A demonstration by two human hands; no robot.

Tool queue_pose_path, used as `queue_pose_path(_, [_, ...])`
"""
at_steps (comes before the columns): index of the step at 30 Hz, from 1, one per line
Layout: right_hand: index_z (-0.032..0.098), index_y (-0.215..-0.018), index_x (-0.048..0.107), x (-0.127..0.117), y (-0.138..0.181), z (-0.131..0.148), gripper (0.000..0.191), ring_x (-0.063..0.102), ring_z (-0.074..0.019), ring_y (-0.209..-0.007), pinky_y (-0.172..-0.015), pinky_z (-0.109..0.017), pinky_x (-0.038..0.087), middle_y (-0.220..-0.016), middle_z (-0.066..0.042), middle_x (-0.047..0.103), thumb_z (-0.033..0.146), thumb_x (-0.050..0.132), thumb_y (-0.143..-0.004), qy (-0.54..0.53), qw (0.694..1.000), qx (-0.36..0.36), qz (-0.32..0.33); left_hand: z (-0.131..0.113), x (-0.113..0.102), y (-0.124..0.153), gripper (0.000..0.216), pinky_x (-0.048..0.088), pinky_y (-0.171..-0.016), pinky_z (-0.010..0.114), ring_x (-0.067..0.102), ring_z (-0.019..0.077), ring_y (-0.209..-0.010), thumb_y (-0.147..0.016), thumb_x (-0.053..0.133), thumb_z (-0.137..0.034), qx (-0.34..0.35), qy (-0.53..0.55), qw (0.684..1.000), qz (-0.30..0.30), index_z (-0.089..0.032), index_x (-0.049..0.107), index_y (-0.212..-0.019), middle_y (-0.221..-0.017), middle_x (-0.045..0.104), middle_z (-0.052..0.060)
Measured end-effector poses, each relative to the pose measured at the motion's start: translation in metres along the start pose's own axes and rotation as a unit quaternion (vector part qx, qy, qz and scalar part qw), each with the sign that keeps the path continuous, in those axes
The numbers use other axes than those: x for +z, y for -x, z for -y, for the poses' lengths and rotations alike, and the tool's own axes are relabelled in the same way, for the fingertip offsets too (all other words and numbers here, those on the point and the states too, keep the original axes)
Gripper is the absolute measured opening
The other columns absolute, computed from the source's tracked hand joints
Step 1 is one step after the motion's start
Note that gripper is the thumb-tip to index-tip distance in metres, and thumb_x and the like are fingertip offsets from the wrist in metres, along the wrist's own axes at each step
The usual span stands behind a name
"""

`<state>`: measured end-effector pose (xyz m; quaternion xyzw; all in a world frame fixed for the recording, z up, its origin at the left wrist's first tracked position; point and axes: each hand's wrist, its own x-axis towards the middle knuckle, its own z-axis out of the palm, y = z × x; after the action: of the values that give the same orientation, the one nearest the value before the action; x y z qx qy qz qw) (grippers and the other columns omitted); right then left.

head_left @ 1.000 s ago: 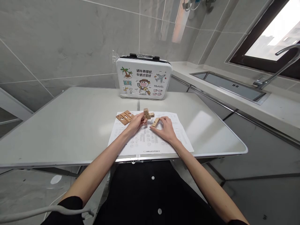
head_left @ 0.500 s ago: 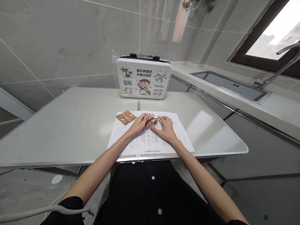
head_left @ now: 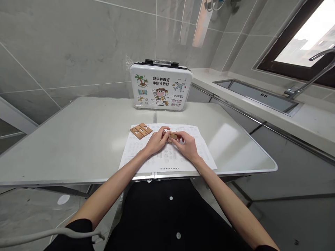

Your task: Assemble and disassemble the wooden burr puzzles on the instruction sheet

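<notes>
Small light wooden puzzle pieces [head_left: 173, 136] are held between my two hands, just above a printed sheet. My left hand [head_left: 157, 140] has its fingers curled round them from the left. From the right, my right hand [head_left: 186, 143] pinches them between thumb and fingers. The fingers hide much of the pieces, so I cannot tell exactly how they fit together. On the far left corner of the printed paper sheet [head_left: 146, 164] lie flat brown wooden pieces [head_left: 141, 131] with cut-out notches, side by side.
A white cartoon-printed case [head_left: 161, 87] in clear plastic stands upright at the back of the folding table [head_left: 78, 146]. To the right runs a counter with a sink [head_left: 256, 94] and a tap [head_left: 309, 82]. A grey cable [head_left: 47, 235] crosses the lower left.
My hands have come closer together, and the right fingers have closed in on the wooden pieces. The pieces sit lower and are more covered now. The brown notched pieces stay put.
</notes>
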<state>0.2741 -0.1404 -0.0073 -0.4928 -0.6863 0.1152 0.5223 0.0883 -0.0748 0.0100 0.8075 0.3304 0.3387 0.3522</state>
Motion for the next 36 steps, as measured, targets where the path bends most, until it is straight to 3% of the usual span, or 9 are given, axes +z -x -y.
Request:
queue_pose_path(6, [0.028,-0.101,0.071,0.001,0.001,-0.001,0.013,0.061,-0.0222,-0.072,-0.072,-0.039,0.052,-0.085,-0.003,0.069,0.039,0.066,-0.099,0.051,0.998,-0.021,0.017,0.000,0.000,-0.003,0.038,0.046,-0.068,0.027,0.062,0.0161,-0.063,-0.107,0.048,-0.056,-0.046,0.101,0.994,-0.021,-0.023,0.057,-0.123,-0.065,0.063,-0.004])
queue_pose_path(11, [0.028,-0.100,0.070,0.001,0.002,-0.004,0.013,0.062,-0.0226,-0.072,-0.071,-0.039,0.052,-0.085,-0.004,0.068,0.039,0.064,-0.099,0.071,0.997,-0.011,0.001,0.004,0.000,-0.009,0.041,0.045,-0.061,0.025,0.055,0.0134,-0.054,-0.110,0.039,-0.058,-0.070,0.131,0.988,-0.043,-0.022,0.052,-0.124,-0.066,0.064,-0.004])
queue_pose_path(15, [0.026,-0.103,0.068,0.001,0.001,-0.005,0.014,0.062,-0.0224,-0.074,-0.069,-0.037,0.050,-0.089,-0.005,0.069,0.038,0.063,-0.098,0.089,0.993,0.024,-0.075,0.010,0.000,-0.009,0.036,0.048,-0.073,0.029,0.065,0.0179,-0.074,-0.110,0.042,-0.051,-0.065,0.046,0.992,-0.098,-0.021,0.056,-0.122,-0.085,0.073,0.003])
queue_pose_path(19, [0.025,-0.097,0.066,0.000,-0.001,-0.005,0.007,0.061,-0.0217,-0.075,-0.069,-0.035,0.048,-0.083,-0.002,0.063,0.030,0.063,-0.093,0.133,0.984,0.047,-0.109,0.015,0.001,-0.004,0.035,0.048,-0.089,0.039,0.069,0.0293,-0.096,-0.107,0.051,-0.046,-0.047,-0.064,0.991,-0.108,-0.018,0.064,-0.124,-0.101,0.076,0.012])
queue_pose_path(26, [0.025,-0.094,0.063,0.002,0.001,-0.008,0.009,0.057,-0.0211,-0.073,-0.063,-0.033,0.042,-0.080,0.000,0.057,0.024,0.060,-0.086,0.174,0.981,0.059,-0.058,0.020,0.003,-0.002,0.033,0.042,-0.109,0.054,0.066,0.0393,-0.118,-0.105,0.053,-0.040,0.007,-0.174,0.983,-0.062,-0.017,0.071,-0.119,-0.115,0.076,0.018])
queue_pose_path(33, [0.026,-0.099,0.058,0.005,0.003,-0.017,0.020,0.058,-0.0231,-0.073,-0.064,-0.033,0.042,-0.078,0.001,0.059,0.025,0.060,-0.080,0.164,0.983,0.085,0.003,0.020,0.001,-0.001,0.032,0.045,-0.110,0.054,0.068,0.0392,-0.119,-0.099,0.057,-0.031,0.045,-0.208,0.977,-0.027,-0.018,0.069,-0.126,-0.122,0.075,0.018])
queue_pose_path(36, [0.027,-0.100,0.056,0.005,0.004,-0.019,0.021,0.061,-0.0241,-0.076,-0.066,-0.034,0.043,-0.080,0.000,0.062,0.024,0.059,-0.079,0.161,0.982,0.091,0.033,0.018,0.000,0.001,0.039,0.048,-0.106,0.053,0.071,0.0399,-0.114,-0.092,0.063,-0.028,0.053,-0.214,0.975,-0.010,-0.018,0.069,-0.129,-0.116,0.077,0.016])
